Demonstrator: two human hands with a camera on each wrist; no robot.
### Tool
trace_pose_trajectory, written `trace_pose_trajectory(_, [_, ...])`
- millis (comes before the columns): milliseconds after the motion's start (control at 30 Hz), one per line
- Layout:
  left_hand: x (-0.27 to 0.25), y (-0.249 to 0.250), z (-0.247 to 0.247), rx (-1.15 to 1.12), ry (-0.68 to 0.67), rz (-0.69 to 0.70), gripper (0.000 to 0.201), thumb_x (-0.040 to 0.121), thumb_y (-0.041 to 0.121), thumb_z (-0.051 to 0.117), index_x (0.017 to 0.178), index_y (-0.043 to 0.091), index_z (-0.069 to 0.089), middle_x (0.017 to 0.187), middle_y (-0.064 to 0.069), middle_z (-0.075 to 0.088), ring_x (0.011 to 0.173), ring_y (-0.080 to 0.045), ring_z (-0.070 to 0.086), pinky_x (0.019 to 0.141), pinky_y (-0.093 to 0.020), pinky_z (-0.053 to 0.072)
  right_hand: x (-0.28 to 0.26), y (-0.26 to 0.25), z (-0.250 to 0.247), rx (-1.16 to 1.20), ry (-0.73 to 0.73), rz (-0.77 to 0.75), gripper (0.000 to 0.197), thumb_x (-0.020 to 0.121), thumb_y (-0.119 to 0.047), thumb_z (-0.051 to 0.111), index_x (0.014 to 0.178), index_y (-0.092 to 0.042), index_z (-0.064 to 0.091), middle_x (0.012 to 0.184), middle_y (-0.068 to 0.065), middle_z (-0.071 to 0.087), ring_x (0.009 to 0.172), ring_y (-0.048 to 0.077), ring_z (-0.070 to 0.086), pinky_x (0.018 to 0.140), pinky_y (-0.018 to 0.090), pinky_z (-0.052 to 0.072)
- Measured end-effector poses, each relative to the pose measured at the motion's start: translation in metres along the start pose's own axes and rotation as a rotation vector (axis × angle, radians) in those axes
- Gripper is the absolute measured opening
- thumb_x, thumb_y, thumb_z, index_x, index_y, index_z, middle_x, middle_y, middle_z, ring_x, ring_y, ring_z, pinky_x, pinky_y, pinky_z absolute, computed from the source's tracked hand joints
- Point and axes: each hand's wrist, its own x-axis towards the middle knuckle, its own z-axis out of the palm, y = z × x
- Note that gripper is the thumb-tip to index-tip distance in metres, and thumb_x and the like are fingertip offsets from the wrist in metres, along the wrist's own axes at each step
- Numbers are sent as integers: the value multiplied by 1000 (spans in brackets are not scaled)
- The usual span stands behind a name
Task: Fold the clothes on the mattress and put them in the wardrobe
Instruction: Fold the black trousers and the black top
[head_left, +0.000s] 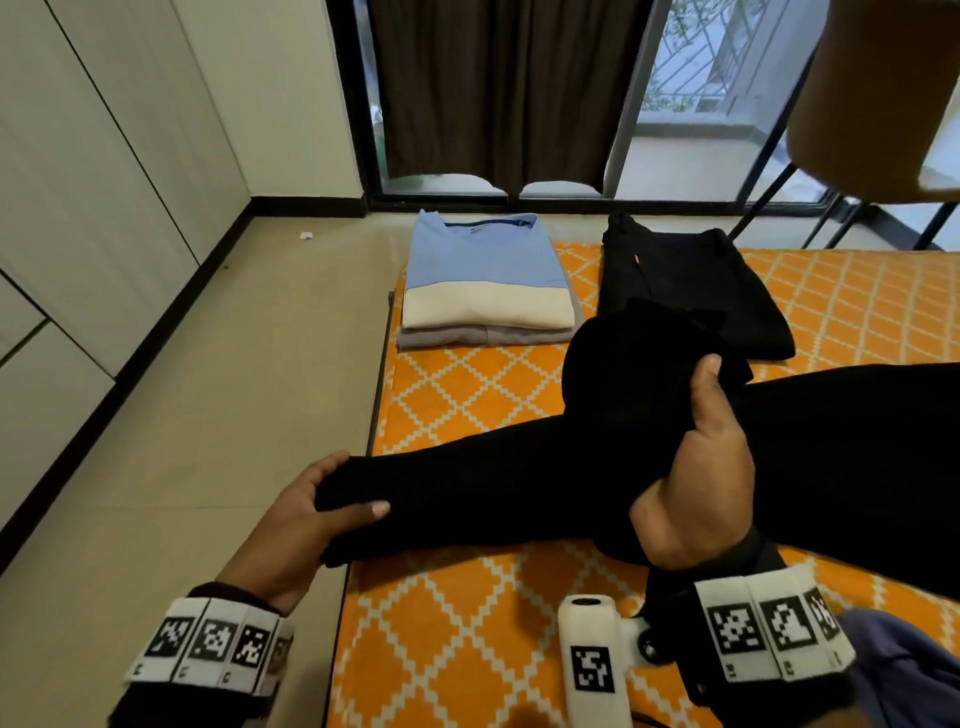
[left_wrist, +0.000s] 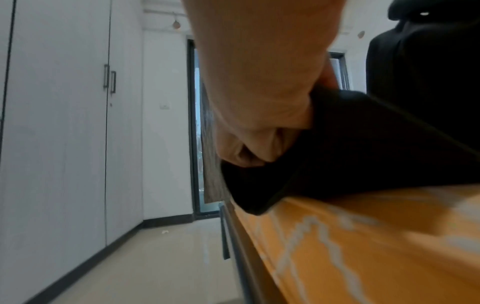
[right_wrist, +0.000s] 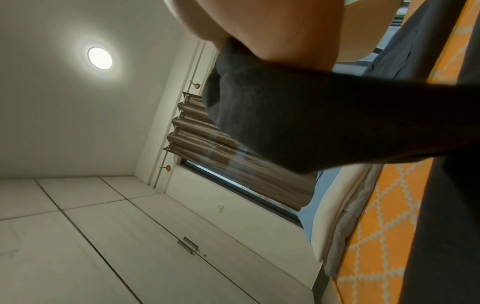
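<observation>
A long black garment (head_left: 519, 483) lies stretched across the orange patterned mattress (head_left: 467, 639). My left hand (head_left: 311, 514) grips its end at the mattress's left edge, thumb on top; the left wrist view shows that hand (left_wrist: 259, 115) curled round the black cloth (left_wrist: 350, 148). My right hand (head_left: 701, 457) holds a bunched fold of the same garment, lifted above the middle. In the right wrist view the dark fabric (right_wrist: 298, 115) hangs from that hand (right_wrist: 280, 30). White wardrobe doors (head_left: 93, 182) line the left wall.
A folded stack with a blue and cream shirt (head_left: 483, 275) on top sits at the mattress's far left. Folded black trousers (head_left: 691, 280) lie beside it. A purple cloth (head_left: 904, 670) is at the near right. Tiled floor (head_left: 234, 389) runs between mattress and wardrobe.
</observation>
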Motion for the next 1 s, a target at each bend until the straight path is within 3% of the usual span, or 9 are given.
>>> trace_pose_trajectory(167, [-2,-3,-23,271,-13,-56,82,78,-22,62,139,29,42,126,-4,53,100,-25,62,66,-37,56,-22,30,15,-688,-222,-289,59,94,-54,34,119,-6,59,115,2,69,107,-4,57,75,-4,37])
trace_pose_trajectory(233, [-4,-6,-24,275,-38,-79,74,79,-18,63,132,30,45,118,-14,56,98,-34,62,66,-45,57,-29,69,24,-926,-538,-243,71,81,-77,31,128,-27,49,128,-19,59,123,-17,43,98,1,27])
trace_pose_trajectory(300, [0,-12,-24,298,-43,-28,55,79,0,71,124,24,52,115,-18,60,96,-32,65,71,-48,58,-28,105,15,-1205,-841,-157,91,79,-83,29,153,-31,16,159,-16,17,146,-5,5,119,22,1])
trace_pose_trajectory(367, [-1,-13,-21,257,17,-59,36,85,-2,63,114,18,58,110,-18,63,89,-28,65,69,-39,55,-20,114,5,-1431,-962,-36,85,88,-70,38,156,-28,9,163,-10,3,149,5,-5,121,38,-5])
trace_pose_trajectory(500, [-1,-15,-19,158,83,-165,26,97,3,44,106,11,67,97,-14,66,77,-23,60,61,-30,45,0,99,-13,-1665,-845,-37,61,97,-51,48,150,-27,31,155,-4,32,142,15,29,119,43,14])
trace_pose_trajectory(667, [5,-15,-18,170,207,-109,36,91,45,62,112,16,58,98,-7,65,87,-23,64,64,-33,51,23,84,-38,-1979,-668,-70,49,99,-37,46,147,-30,34,147,-3,38,131,23,40,108,42,33])
trace_pose_trajectory(733, [6,-19,-20,306,271,-100,47,77,36,80,111,12,57,99,-9,68,89,-25,67,70,-38,56,26,83,-41,-1970,-651,-66,46,101,-31,44,146,-31,36,146,-4,37,130,23,39,107,43,34])
trace_pose_trajectory(833, [6,-22,-24,437,384,-6,21,75,16,82,90,9,70,86,-10,71,83,-29,69,78,-47,58,28,87,-41,-1980,-644,-94,44,101,-27,41,145,-31,37,145,-5,36,129,23,37,106,43,35])
trace_pose_trajectory(1000, [2,-4,-18,442,476,383,8,87,19,72,90,16,66,88,6,67,81,-16,63,66,-27,45,30,90,-44,-1950,-613,-138,43,100,-31,43,143,-32,40,145,-6,36,129,21,37,104,41,36])
